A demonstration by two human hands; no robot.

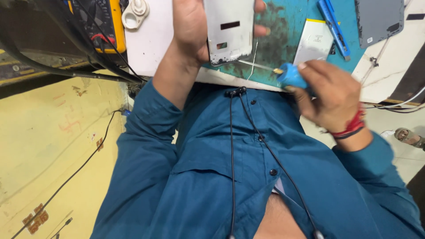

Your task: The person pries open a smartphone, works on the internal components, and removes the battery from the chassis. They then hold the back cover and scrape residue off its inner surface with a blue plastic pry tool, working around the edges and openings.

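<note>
Two hands, left hand [195,31] gripping white phone shell [229,28], right hand [332,95] holding blue screwdriver [290,75]

The left hand [192,26] held a white phone shell [229,31] over the green mat [283,26]. The right hand [330,95] gripped a blue screwdriver [290,76], and its thin tip touched the shell's near corner. A blue tool [334,26] and a grey cover [380,20] lay farther right. A yellow meter [104,22] sat far left.
</note>
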